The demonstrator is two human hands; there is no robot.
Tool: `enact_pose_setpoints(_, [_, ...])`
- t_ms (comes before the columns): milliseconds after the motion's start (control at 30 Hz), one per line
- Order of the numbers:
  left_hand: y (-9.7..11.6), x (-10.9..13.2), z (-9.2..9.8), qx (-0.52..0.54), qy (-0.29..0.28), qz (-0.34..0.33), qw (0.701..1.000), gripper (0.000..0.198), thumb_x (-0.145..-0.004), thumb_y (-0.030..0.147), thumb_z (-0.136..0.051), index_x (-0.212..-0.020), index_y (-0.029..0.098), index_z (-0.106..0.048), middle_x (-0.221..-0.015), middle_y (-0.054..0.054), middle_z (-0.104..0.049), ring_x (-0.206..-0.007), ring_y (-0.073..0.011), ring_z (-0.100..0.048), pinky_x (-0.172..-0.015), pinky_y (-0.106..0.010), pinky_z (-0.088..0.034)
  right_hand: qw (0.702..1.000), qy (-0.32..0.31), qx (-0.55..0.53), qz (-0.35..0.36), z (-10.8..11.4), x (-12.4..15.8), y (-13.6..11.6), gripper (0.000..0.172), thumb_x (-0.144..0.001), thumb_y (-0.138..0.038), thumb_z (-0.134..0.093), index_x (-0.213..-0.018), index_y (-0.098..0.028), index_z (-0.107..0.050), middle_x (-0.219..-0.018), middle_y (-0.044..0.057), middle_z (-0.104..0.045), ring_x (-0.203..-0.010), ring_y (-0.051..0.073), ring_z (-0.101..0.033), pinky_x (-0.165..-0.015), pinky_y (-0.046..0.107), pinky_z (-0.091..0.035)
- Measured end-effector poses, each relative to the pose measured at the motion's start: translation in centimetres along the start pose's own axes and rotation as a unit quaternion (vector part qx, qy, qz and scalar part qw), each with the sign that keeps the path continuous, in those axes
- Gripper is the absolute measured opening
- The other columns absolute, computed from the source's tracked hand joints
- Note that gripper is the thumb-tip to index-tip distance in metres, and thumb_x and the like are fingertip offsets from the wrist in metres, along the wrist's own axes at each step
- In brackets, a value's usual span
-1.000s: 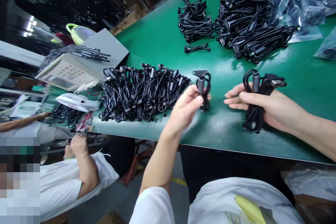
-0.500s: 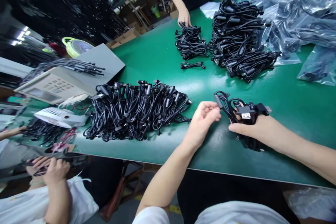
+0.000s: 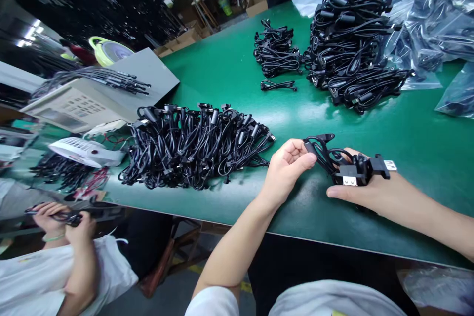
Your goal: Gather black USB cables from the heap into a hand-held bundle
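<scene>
Green bench [image 3: 222, 66], cable piles [image 3: 196, 145] everywhere. Right hand [image 3: 365, 190] grips bundled cables [image 3: 348, 165]; left hand [image 3: 287, 168] pinches one cable's end.

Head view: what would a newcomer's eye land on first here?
First, the two hands at the near edge of the green table: the left hand and the right hand together grip a coiled black cable, its connector sticking out. Next, the long row of bundled cables to their left, and the tall cable heap at the far right beside clear bags of more.
</scene>
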State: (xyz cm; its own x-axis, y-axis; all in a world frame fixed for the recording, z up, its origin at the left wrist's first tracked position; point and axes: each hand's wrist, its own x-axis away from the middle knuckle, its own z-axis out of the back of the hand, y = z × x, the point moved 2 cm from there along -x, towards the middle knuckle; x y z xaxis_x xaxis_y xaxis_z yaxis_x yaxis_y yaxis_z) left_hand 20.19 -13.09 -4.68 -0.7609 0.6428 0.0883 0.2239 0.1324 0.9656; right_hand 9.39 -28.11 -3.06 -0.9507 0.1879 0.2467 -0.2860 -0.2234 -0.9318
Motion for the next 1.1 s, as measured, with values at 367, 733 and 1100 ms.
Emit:
enact_pose_setpoints(367, [-0.35,-0.04,-0.44,0.018,0.007,-0.002,1.0,0.031,-0.075,0.036,-0.083,-0.086,0.018,-0.06,-0.083,0.001,-0.063,-0.075,-0.0095,-0.057,-0.074,-0.023,-0.046,0.998,-0.007,0.069,0.0,0.04,0.24,0.32,0.027,-0.077,-0.044,-0.076,-0.087,-0.025,-0.059,-0.069,-0.004,-0.056,-0.062,0.018,-0.051,-0.052,0.029,-0.039])
enact_pose_setpoints(733, [-0.49,0.06,0.1,0.011,-0.007,-0.004,1.0,0.018,-0.083,0.034,-0.075,-0.091,0.019,-0.07,-0.092,-0.002,-0.069,-0.087,-0.0136,-0.06,-0.087,-0.027,-0.047,0.997,0.011,0.068,0.015,0.29,-0.25,0.06,0.02,-0.076,-0.04,-0.074,-0.084,-0.025,-0.064,-0.078,0.0,-0.067,-0.069,0.023,-0.06,-0.061,0.034,-0.049])
enact_pose_setpoints(1100, [0.08,0.78,-0.41,0.071,-0.091,0.005,0.993,0.034,-0.084,0.052,-0.07,-0.097,0.022,-0.06,-0.095,-0.003,-0.059,-0.089,-0.0154,-0.057,-0.085,-0.029,-0.049,1.0,-0.003,0.004,0.027,-0.04,-0.37,-0.29,0.011,-0.078,-0.035,-0.072,-0.079,-0.026,-0.067,-0.079,0.001,-0.072,-0.077,0.026,-0.067,-0.071,0.037,-0.052])
